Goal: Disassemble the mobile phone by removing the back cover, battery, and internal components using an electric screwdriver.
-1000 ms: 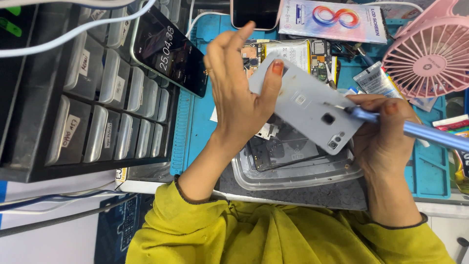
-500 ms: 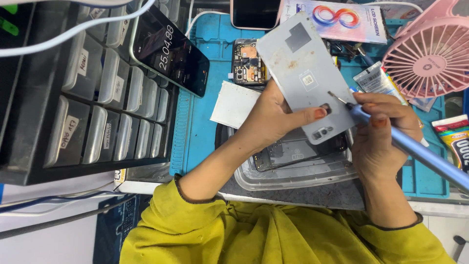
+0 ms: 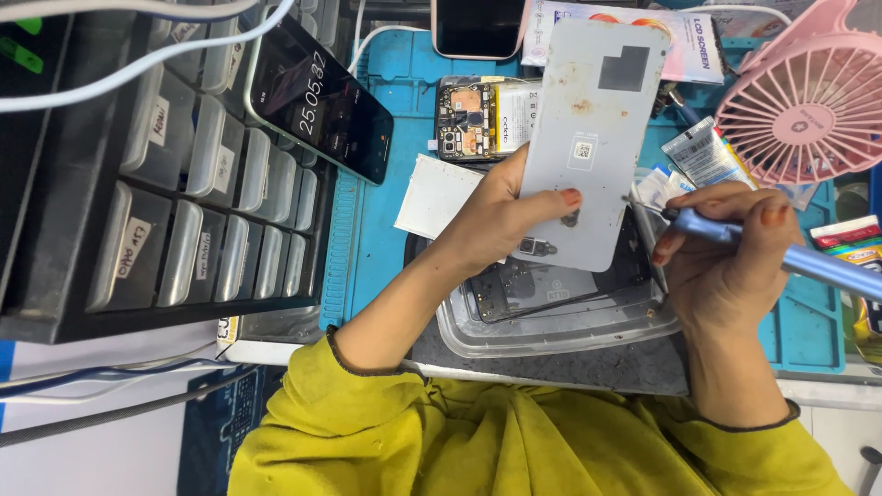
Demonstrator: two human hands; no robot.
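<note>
My left hand grips a grey phone back cover by its lower end, inner side up, held upright over the bench. My right hand holds a blue pen-shaped screwdriver, its tip beside the cover's right edge. Below the cover lies a clear plastic tray holding dark phone parts. Behind the cover sits an opened phone with its circuit board and battery showing.
A black drawer cabinet stands at left with a lit phone leaning on it. A pink fan is at the right. A white card, small packets and a blue work mat lie around.
My left hand turned and raised the back cover from lying slanted to standing upright, farther from me. My right hand with the screwdriver stayed nearly in place.
</note>
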